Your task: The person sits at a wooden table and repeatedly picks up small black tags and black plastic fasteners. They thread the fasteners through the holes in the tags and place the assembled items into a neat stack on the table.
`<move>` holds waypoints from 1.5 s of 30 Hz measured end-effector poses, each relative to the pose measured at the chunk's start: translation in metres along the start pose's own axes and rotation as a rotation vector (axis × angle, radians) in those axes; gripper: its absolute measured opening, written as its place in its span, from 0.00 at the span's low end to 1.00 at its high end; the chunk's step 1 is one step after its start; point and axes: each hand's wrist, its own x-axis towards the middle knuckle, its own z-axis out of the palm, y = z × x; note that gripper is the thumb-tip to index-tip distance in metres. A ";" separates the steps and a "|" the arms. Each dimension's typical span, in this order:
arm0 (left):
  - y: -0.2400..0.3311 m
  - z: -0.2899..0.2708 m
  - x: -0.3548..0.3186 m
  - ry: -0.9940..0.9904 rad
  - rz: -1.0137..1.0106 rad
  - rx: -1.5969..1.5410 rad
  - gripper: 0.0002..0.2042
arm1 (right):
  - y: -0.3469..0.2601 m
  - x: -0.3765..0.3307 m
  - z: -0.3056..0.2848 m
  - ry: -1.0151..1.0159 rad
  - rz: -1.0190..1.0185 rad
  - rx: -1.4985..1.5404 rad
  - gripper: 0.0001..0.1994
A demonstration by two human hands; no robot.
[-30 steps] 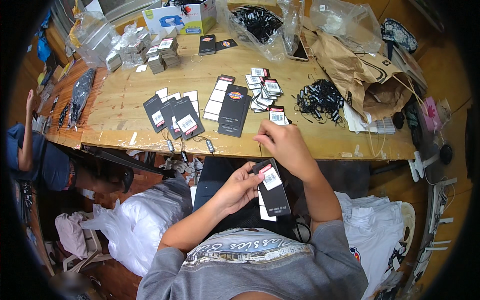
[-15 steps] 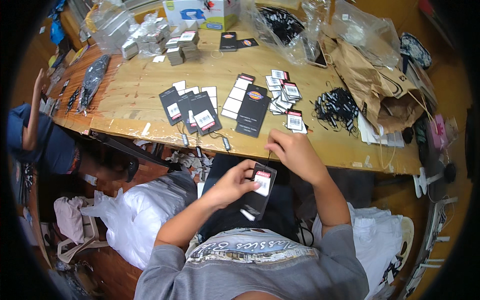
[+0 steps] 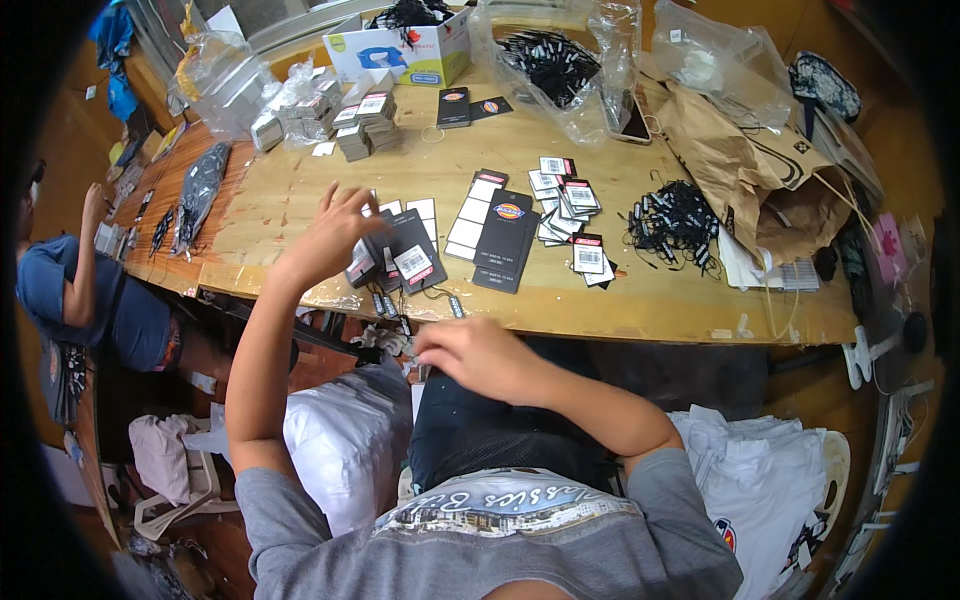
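Note:
My left hand (image 3: 335,235) is raised over the left group of black hang tags (image 3: 411,250), its fingers apart and nothing visible in them. It hides part of that group. Black strings with small tabs (image 3: 455,305) trail from these tags over the table's front edge. My right hand (image 3: 478,358) hovers above my lap, just off that edge, fingers curled and blurred; whether anything is in them does not show. To the right lie larger black tags (image 3: 505,240), a strip of white labels (image 3: 474,215) and a loose pile of barcoded tags (image 3: 565,200).
A heap of black strings (image 3: 672,225) lies beside a brown paper bag (image 3: 765,165). Stacks of tags (image 3: 365,120), a carton (image 3: 400,55) and a plastic bag of black strings (image 3: 550,65) stand at the back. Another person (image 3: 90,290) is at the left.
The tag that both hands held over my lap has left them. My left hand has moved up and left to the tags; my right hand has moved down and left. Another string hangs at the edge.

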 end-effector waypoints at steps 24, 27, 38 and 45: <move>0.010 0.060 0.133 0.074 -0.036 -0.368 0.34 | 0.076 0.067 -0.115 0.070 0.459 -0.816 0.28; 0.013 0.059 0.132 0.285 -0.102 -0.564 0.26 | 0.074 0.061 -0.129 0.209 0.382 -0.397 0.19; 0.016 0.051 0.136 0.671 -0.124 -0.328 0.11 | 0.051 0.049 -0.169 0.311 0.289 0.200 0.08; 0.070 0.007 0.117 0.478 -0.291 -1.351 0.06 | 0.035 0.043 -0.163 0.413 0.184 0.097 0.09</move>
